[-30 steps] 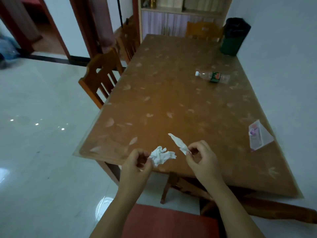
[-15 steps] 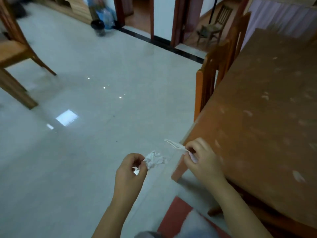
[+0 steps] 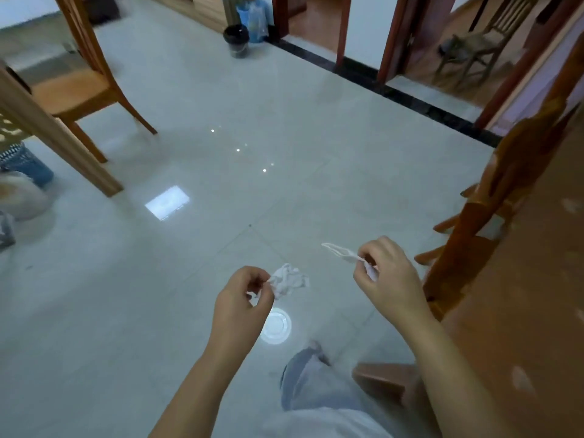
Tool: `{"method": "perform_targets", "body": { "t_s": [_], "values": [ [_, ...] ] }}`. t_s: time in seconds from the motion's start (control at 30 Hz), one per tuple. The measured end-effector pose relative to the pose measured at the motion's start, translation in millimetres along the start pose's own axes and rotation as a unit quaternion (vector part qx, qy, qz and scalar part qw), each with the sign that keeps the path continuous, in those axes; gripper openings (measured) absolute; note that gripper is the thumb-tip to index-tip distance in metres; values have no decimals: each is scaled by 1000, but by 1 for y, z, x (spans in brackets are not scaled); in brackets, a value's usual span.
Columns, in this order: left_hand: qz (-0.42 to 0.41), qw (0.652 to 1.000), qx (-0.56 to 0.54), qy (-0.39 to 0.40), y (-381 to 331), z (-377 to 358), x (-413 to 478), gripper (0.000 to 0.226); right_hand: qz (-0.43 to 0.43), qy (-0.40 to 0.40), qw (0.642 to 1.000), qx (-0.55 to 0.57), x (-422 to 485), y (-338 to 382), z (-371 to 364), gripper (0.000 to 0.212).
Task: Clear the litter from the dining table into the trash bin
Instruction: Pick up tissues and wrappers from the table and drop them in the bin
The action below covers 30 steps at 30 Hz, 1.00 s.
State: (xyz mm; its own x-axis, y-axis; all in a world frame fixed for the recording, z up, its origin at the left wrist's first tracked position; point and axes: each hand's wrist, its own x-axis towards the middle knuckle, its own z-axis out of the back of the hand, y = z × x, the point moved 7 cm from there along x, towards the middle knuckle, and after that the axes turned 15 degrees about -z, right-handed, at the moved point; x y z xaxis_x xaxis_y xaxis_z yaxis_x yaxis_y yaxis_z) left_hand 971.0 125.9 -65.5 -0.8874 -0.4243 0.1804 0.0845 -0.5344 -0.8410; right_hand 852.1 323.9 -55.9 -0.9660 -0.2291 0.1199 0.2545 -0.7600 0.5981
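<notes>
Since both scraps are light and limp, a fingertip pinch is enough: the thumb and forefinger (image 3: 264,280) of the left hand (image 3: 243,298) close on one edge of a crumpled white paper tissue (image 3: 289,281), which sticks out toward two o'clock from that hand, while the other fingers curl loosely into the palm. The fingertips (image 3: 363,259) of the right hand (image 3: 388,273) nip the near end of a thin twisted white paper strip (image 3: 339,251), whose free end points to about ten o'clock. Each hand carries one piece, probably so both go in a single trip. The hands are held apart at chest height over the pale glossy tiled floor (image 3: 189,248), away from the body, so nothing drops on the clothes. The brown wooden dining table (image 3: 543,279) lies at three o'clock with an orange-brown wooden chair (image 3: 493,200) tucked against it, so the litter is already off the tabletop. Far off at eleven o'clock stands a small round bin with a black liner (image 3: 236,41), beside a blue plastic bag (image 3: 254,17); it looks like the destination and is well apart from the hands, so the carry is only starting. A second wooden chair (image 3: 72,86) stands at ten o'clock, beside the direct line to it.
</notes>
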Motion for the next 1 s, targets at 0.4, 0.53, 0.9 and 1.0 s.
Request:
{"method": "perform_targets", "body": {
  "t_s": [0.4, 0.53, 0.9, 1.0],
  "values": [
    [-69, 989, -32, 127, -26, -109, 213, 28, -116, -74, 990, 13, 157, -46, 19, 10],
    [-105, 979, -51, 168, -27, -152, 295, 27, -161, -115, 980, -3, 218, -65, 20, 2],
    [-159, 972, -70, 160, -30, -203, 587, 19, -150, -169, 974, -24, 475, -49, 22, 7],
    [-150, 970, -84, 169, -37, -236, 633, 20, -163, -173, 971, -26, 521, -65, 27, 3]
  ]
}}
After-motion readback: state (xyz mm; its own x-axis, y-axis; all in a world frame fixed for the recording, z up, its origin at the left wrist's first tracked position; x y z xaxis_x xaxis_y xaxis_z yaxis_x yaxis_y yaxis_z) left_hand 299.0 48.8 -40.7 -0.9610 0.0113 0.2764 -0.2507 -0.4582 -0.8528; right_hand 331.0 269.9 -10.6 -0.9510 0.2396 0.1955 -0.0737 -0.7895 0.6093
